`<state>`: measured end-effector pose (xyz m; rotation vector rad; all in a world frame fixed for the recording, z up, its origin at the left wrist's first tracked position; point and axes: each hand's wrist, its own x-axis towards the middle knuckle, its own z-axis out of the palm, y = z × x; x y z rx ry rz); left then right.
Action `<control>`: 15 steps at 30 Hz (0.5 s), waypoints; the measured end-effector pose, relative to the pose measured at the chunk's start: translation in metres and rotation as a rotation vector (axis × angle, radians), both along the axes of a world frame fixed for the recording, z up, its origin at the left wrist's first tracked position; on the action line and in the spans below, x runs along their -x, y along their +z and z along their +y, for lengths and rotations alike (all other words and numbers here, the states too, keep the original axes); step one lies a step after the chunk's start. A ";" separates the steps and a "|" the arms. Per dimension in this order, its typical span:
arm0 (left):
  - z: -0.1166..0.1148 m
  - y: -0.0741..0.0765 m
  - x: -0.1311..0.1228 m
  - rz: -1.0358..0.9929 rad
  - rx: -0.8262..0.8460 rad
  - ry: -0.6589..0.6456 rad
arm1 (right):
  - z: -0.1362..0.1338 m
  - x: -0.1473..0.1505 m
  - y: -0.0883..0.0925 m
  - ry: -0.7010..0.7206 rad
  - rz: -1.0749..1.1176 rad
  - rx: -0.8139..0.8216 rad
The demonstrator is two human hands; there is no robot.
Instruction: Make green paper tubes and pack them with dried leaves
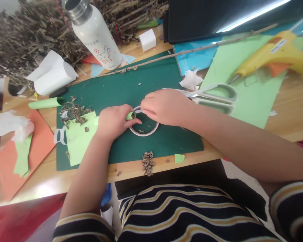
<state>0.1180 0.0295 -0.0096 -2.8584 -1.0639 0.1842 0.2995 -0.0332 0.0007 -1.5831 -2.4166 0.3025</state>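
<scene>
My left hand point(114, 121) is closed round a small rolled green paper tube point(131, 116), whose open end points right and shows dark material inside. To the right, my right hand point(161, 106) has its fingers pressed together at a thin whitish strip near the tube's end; what the fingertips grip is partly hidden. Under both hands a white ring of tape point(144, 135) lies flat on the green cutting mat point(161, 144). Dried leaf bits point(148, 163) are heaped at the mat's front edge. Light green paper point(83, 143) with dried stems point(74, 111) lies left of my left hand.
Scissors point(217, 97) lie right of my right hand, with a yellow glue gun point(267, 53) beyond. A white bottle point(97, 37) stands at the back beside a large dried plant bundle point(32, 37). A long thin twig point(156, 58) crosses the mat's back. Orange paper point(37, 148) lies left.
</scene>
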 end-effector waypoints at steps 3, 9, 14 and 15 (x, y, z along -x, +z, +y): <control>0.000 0.000 0.000 0.008 -0.007 -0.008 | 0.001 0.002 0.001 0.046 -0.035 0.033; -0.001 0.000 0.000 0.013 -0.034 -0.027 | 0.004 0.008 -0.003 0.162 -0.038 0.044; -0.001 -0.003 0.000 -0.012 -0.036 -0.020 | 0.006 0.014 -0.012 0.132 0.010 -0.005; -0.002 -0.003 0.000 -0.022 -0.033 -0.016 | 0.006 0.015 -0.013 0.120 0.025 -0.027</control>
